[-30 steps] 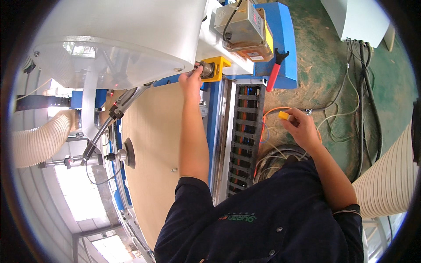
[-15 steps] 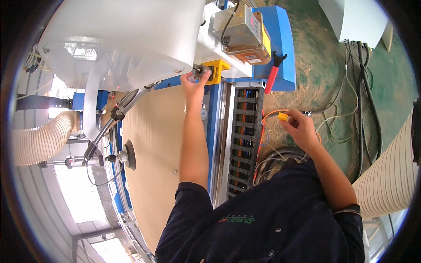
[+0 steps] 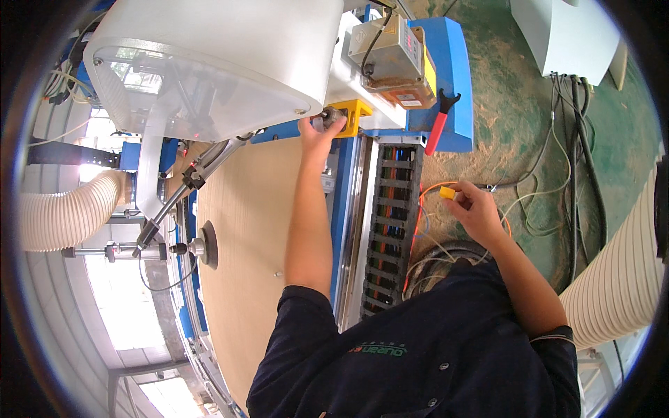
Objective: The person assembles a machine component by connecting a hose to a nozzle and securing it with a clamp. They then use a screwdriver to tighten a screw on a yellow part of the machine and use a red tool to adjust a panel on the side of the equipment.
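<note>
My left hand (image 3: pixel 320 139) is stretched up to a dark, round metal tool holder (image 3: pixel 333 115) with a thin shank. Thumb and fingers close around it, one on each side. The holder sits against a yellow bracket (image 3: pixel 355 120) on the machine's frame, and the bracket partly hides it. To the right, over the floor, my right hand (image 3: pixel 479 212) pinches a small yellow block-like piece (image 3: pixel 447 193) between thumb and fingertips. A hook spanner (image 3: pixel 438 127) with a red handle lies on the blue machine cover, above my right hand.
A large white housing (image 3: pixel 223 56) overhangs my left hand. Below it spreads a pale wooden board (image 3: pixel 251 230). A black cable chain (image 3: pixel 391 230) runs between my arms. Cables (image 3: pixel 577 153) and a ribbed hose (image 3: pixel 617 279) lie to the right; a grey box (image 3: pixel 387 52) stands above.
The view has shifted slightly, so the machine sits a little further right and lower. Both hands keep their grips, and the yellow piece is tilted a little differently.
</note>
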A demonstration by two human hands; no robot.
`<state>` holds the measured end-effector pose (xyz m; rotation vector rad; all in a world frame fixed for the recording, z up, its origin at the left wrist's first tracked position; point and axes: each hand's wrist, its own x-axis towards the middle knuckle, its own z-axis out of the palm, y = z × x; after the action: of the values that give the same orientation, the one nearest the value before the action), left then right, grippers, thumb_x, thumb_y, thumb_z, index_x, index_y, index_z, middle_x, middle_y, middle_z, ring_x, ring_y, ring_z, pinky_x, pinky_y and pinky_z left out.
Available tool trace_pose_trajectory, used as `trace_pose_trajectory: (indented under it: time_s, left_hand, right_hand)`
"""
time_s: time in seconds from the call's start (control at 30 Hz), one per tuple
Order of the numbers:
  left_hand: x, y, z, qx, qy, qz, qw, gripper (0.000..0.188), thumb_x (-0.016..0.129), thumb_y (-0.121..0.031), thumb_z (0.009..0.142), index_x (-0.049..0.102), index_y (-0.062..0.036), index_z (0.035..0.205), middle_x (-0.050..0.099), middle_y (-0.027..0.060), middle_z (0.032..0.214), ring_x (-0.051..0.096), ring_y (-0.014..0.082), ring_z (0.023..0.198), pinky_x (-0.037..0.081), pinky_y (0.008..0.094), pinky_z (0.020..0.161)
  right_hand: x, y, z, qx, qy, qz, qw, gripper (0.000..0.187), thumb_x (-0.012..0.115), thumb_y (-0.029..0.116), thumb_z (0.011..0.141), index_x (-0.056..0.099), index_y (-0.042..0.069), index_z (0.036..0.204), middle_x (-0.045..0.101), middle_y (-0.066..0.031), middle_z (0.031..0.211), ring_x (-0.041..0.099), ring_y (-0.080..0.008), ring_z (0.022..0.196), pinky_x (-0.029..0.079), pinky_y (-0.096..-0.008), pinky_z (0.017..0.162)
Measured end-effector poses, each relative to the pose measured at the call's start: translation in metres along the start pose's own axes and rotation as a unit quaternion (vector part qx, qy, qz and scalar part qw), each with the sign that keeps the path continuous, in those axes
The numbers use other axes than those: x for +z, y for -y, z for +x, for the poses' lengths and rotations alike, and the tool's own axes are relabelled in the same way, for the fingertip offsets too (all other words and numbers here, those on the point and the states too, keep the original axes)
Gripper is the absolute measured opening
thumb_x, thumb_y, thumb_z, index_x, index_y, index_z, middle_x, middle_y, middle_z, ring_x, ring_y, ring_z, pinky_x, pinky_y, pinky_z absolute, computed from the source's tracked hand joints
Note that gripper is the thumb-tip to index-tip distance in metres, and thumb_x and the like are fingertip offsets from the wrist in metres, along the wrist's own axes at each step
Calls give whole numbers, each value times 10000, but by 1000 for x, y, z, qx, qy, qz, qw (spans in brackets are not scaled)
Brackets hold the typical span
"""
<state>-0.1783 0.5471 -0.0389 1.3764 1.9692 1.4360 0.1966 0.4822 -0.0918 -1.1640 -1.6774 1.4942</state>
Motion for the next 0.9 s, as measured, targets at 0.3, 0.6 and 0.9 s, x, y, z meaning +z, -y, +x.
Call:
trace_pose_trajectory:
  time_s: [0.3, 0.6, 0.9]
  left_hand:
    - [-2, -27, -6, -112, 41, -151, 981, 544, 785, -36, 751, 526, -79, 1228, 568, 19, 1104, 502, 46, 676, 315, 195, 464]
    - [-9, -26, -2, -105, 65, -84, 989, 574, 849, -139, 724, 540, -96, 1206, 557, 5, 1072, 446, 56, 593, 308, 205, 455]
    - [-20, -12, 2, -148, 90, -128, 976, 601, 849, -161, 725, 504, -109, 1214, 567, 31, 1096, 458, 56, 612, 306, 197, 458]
  right_hand:
    - [-4, -4, -2, -4, -7, 0, 1000, 291, 757, 182, 823, 648, 13, 1033, 589, -80, 674, 552, -164, 588, 454, -300, 571]
    - [0, -6, -1, -8, -12, 13, 1000, 284, 759, 175, 821, 647, 11, 1025, 585, -75, 674, 553, -170, 576, 453, -299, 566]
    - [-1, -7, 1, -7, -6, 13, 1000, 280, 751, 172, 827, 647, 17, 1035, 561, -60, 657, 530, -146, 572, 433, -301, 551]
